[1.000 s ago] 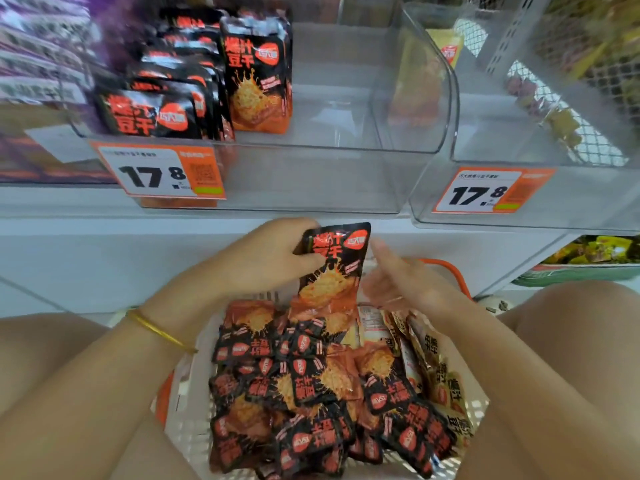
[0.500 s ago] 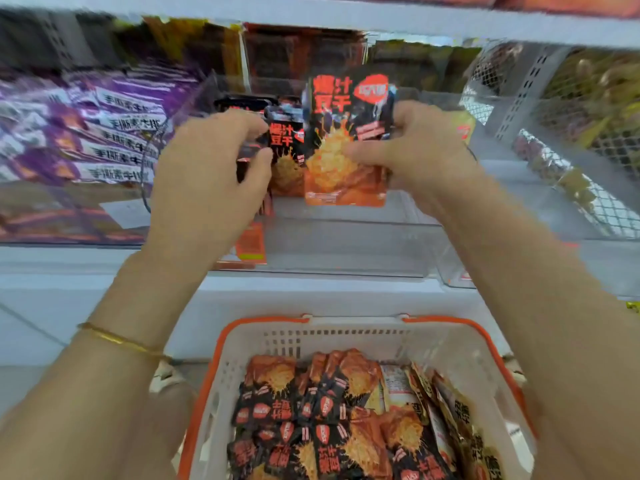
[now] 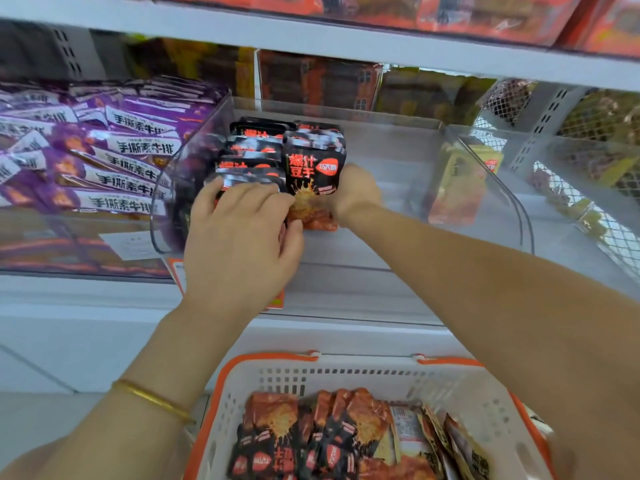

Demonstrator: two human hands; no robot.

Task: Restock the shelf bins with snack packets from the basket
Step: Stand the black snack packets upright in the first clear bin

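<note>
Holding one black and orange foil snack packet (image 3: pixel 313 188) upright, our right hand (image 3: pixel 353 194) grips it at its right edge, with the fingers hidden behind the packet. The packet stands inside the clear plastic shelf bin (image 3: pixel 485 188), at the front of the right row of same black and orange packets (image 3: pixel 256 150) that already stand there. Just left of this grip, our left hand (image 3: pixel 239 237) lies with spread fingers over the front of the left row, pressing on the packets; its thumb touches the lower left corner of the held packet. It closes around nothing that we can see. On the left wrist we wear a thin gold bangle (image 3: pixel 152 400).

To the right of the grip, the rest of the bin is bare. Behind its right wall, in the next clear bin, we see a yellow packet (image 3: pixel 460 181), but it is blurred. Far to the left of the hands, purple packets with white labels (image 3: pixel 114 161) fill the neighbour bin. An orange price tag (image 3: pixel 178 275) shows partly behind the left hand.

Below both arms stands the white plastic basket with orange rim (image 3: pixel 346 375), and in it many more black and orange snack packets (image 3: pixel 329 438) lie in a loose pile.
</note>
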